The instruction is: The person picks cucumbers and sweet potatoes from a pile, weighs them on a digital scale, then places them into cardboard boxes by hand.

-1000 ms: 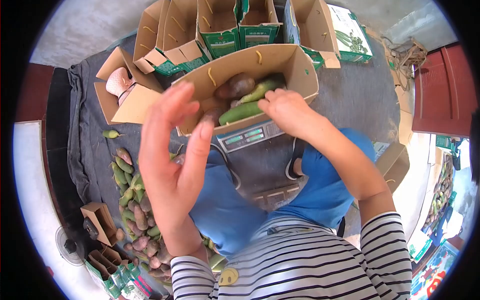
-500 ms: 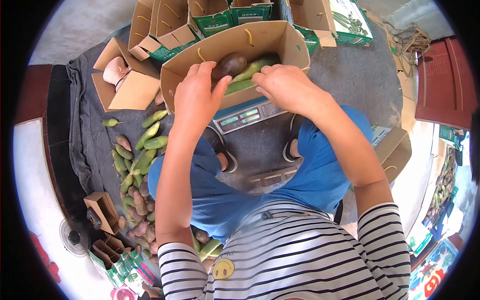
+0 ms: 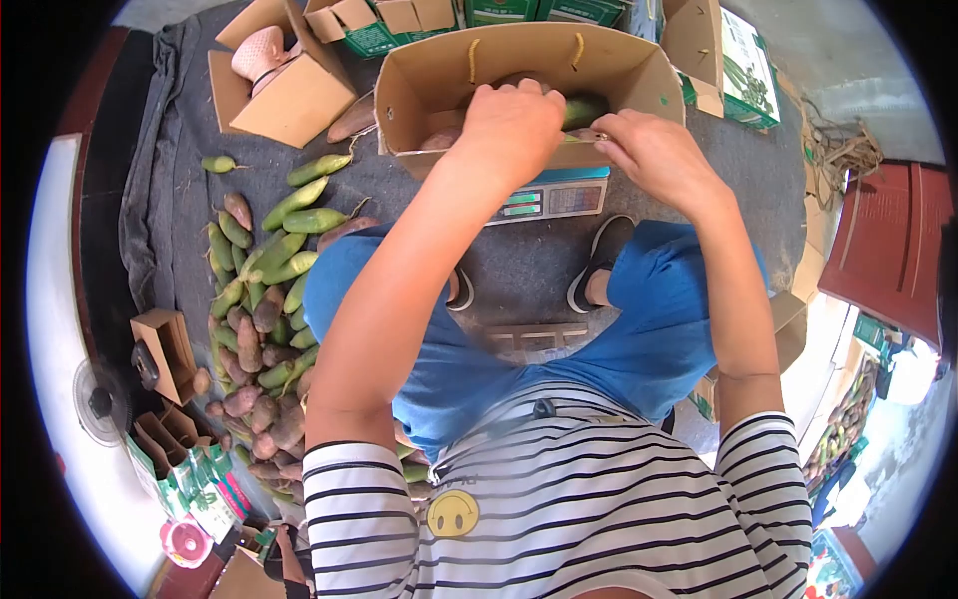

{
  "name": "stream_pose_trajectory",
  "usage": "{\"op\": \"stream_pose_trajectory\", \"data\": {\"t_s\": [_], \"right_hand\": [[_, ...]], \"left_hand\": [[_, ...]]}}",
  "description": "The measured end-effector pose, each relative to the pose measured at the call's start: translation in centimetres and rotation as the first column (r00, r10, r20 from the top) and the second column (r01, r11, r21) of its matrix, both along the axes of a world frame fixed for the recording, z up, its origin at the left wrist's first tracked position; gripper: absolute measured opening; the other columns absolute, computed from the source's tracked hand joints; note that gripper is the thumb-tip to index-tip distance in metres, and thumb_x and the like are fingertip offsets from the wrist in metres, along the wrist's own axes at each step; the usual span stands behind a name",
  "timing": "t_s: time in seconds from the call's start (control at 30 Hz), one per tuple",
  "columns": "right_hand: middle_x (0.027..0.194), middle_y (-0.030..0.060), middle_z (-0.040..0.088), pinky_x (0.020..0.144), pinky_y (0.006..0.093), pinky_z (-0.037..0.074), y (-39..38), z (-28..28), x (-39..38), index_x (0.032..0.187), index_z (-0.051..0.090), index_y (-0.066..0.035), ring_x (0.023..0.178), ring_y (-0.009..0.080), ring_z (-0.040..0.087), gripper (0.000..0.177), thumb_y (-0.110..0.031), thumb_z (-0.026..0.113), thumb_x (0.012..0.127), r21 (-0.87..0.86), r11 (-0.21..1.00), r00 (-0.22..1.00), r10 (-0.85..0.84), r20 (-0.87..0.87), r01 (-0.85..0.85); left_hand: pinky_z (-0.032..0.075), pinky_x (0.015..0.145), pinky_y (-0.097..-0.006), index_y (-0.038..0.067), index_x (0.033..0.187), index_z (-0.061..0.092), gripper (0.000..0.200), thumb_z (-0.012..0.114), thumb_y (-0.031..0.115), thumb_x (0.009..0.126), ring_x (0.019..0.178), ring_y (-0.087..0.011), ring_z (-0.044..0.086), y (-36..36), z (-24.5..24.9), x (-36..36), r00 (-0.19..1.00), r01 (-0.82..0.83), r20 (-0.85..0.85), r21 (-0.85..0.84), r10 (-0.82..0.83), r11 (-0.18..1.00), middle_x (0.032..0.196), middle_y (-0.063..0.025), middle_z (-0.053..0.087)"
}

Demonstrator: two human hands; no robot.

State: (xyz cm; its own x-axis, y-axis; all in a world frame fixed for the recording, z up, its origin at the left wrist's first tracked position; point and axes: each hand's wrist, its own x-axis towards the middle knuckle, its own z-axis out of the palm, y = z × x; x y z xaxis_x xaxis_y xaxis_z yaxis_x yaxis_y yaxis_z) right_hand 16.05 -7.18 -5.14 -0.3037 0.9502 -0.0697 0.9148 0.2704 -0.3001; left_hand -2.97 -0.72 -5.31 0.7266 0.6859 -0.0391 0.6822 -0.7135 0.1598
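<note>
A tall cardboard box (image 3: 629, 68) with yellow cord handles stands on a digital scale (image 3: 559, 200) in front of me. Inside it lie a dark green radish (image 3: 587, 110) and reddish-brown root vegetables, partly hidden by my hands. My left hand (image 3: 511, 125) reaches over the near wall, fingers curled down into the box; what they grip is hidden. At the near rim, my right hand (image 3: 657, 155) has thumb and fingertips pinched together. Whatever is between them is too small to name.
Loose green radishes (image 3: 299, 200) and reddish-brown root vegetables (image 3: 249, 344) lie piled left of my legs. An open carton (image 3: 299, 100) holding a pink woven item stands back left. Green-printed boxes (image 3: 748, 80) line the back. A fan (image 3: 100, 399) stands far left.
My left hand has moved rightward and curled down into the box. My right hand has come to the near rim, its fingers pinched. The whole view has shifted and the box sits higher in it.
</note>
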Motion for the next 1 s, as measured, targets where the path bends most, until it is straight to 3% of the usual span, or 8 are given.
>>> {"op": "stream_pose_trajectory", "data": {"t_s": [0.23, 0.4, 0.53, 0.6, 0.77, 0.83, 0.93, 1.0], "right_hand": [[0.096, 0.0129, 0.064, 0.079, 0.0385, 0.049, 0.1, 1.8, 2.1, 0.106, 0.063, -0.007, 0.091, 0.0301, 0.061, 0.025, -0.024, 0.057, 0.089, 0.223, 0.967, 0.979, -0.085, -0.186, 0.126], [0.097, 0.0101, 0.062, 0.078, 0.0315, 0.049, -8.3, 5.0, 11.7, 0.109, 0.063, -0.007, 0.086, 0.0215, 0.062, 0.024, -0.016, 0.062, 0.087, 0.303, 0.658, 0.713, -0.546, -0.439, 0.690], [0.119, 0.0179, 0.055, 0.090, 0.0390, 0.045, -22.9, -2.0, 23.3, 0.126, 0.051, -0.006, 0.110, 0.0308, 0.055, 0.047, -0.021, 0.065, 0.083, 0.508, 0.334, 0.397, -0.918, -0.018, 0.794], [0.137, 0.0234, 0.040, 0.100, 0.0427, 0.040, -30.2, -6.0, 25.2, 0.132, 0.043, -0.001, 0.125, 0.0370, 0.042, 0.066, -0.036, 0.065, 0.080, 0.339, 0.063, 0.023, -0.992, 0.120, 0.939], [0.113, 0.0286, 0.058, 0.090, 0.0453, 0.046, -40.6, -12.9, 22.5, 0.117, 0.049, 0.009, 0.108, 0.0384, 0.057, 0.072, -0.049, 0.064, 0.078, -0.256, -0.236, -0.161, -0.946, 0.281, 0.938], [0.076, 0.0223, 0.066, 0.072, 0.0469, 0.049, -40.0, -12.8, 19.9, 0.099, 0.058, 0.009, 0.081, 0.0382, 0.066, 0.056, -0.043, 0.065, 0.080, -0.469, -0.269, -0.229, -0.963, 0.141, 0.841], [0.085, 0.0252, 0.066, 0.077, 0.0483, 0.049, -41.1, -16.5, 21.0, 0.095, 0.062, 0.003, 0.086, 0.0423, 0.063, 0.044, -0.039, 0.059, 0.082, -0.082, -0.012, -0.002, -0.992, 0.123, 0.997], [0.084, 0.0252, 0.065, 0.076, 0.0481, 0.049, -39.8, -15.9, 22.5, 0.097, 0.063, 0.000, 0.084, 0.0423, 0.063, 0.038, -0.034, 0.057, 0.083, -0.018, 0.081, 0.083, -0.991, 0.106, 0.997]], "left_hand": [[0.049, 0.080, -0.0427, 0.005, 0.102, 0.061, 0.031, 0.061, 0.031, 0.086, 0.094, -0.0308, 0.062, -0.2, -0.4, -0.5, 0.996, 0.012, -0.091, -0.106, -0.022, 0.994, 0.097, -0.0151, 0.062], [0.050, 0.074, -0.0456, 0.006, 0.104, 0.058, 0.031, 0.064, 0.027, 0.083, 0.089, -0.0345, 0.061, -0.9, -0.9, -0.8, 0.997, 0.074, 0.013, -0.060, -0.073, 0.995, 0.095, -0.0148, 0.059], [0.047, 0.075, -0.0436, 0.002, 0.100, 0.058, 0.038, 0.069, 0.032, 0.079, 0.090, -0.0322, 0.062, -1.8, 0.3, 0.1, 0.983, 0.119, -0.130, -0.077, -0.128, 0.990, 0.094, -0.0157, 0.061], [0.047, 0.075, -0.0436, 0.002, 0.100, 0.057, 0.039, 0.070, 0.032, 0.079, 0.089, -0.0323, 0.062, -2.1, 0.2, 0.5, 0.981, 0.127, -0.133, -0.090, -0.138, 0.988, 0.094, -0.0157, 0.061], [0.048, 0.074, -0.0438, 0.002, 0.099, 0.055, 0.036, 0.070, 0.027, 0.078, 0.089, -0.0334, 0.061, -2.3, -0.2, 1.4, 0.972, 0.109, -0.203, -0.070, -0.121, 0.992, 0.094, -0.0158, 0.060], [0.048, 0.075, -0.0427, 0.003, 0.100, 0.055, 0.036, 0.071, 0.026, 0.078, 0.089, -0.0318, 0.061, -2.0, -1.0, 1.5, 0.967, 0.113, -0.226, -0.052, -0.122, 0.992, 0.094, -0.0151, 0.060], [0.048, 0.075, -0.0416, 0.004, 0.101, 0.056, 0.035, 0.071, 0.025, 0.078, 0.090, -0.0305, 0.062, -1.8, -1.5, 1.5, 0.960, 0.100, -0.253, -0.076, -0.117, 0.992, 0.094, -0.0139, 0.061], [0.048, 0.075, -0.0414, 0.004, 0.101, 0.056, 0.034, 0.071, 0.024, 0.078, 0.090, -0.0303, 0.062, -1.7, -1.8, 1.5, 0.957, 0.103, -0.265, -0.075, -0.119, 0.992, 0.094, -0.0138, 0.061]]}}
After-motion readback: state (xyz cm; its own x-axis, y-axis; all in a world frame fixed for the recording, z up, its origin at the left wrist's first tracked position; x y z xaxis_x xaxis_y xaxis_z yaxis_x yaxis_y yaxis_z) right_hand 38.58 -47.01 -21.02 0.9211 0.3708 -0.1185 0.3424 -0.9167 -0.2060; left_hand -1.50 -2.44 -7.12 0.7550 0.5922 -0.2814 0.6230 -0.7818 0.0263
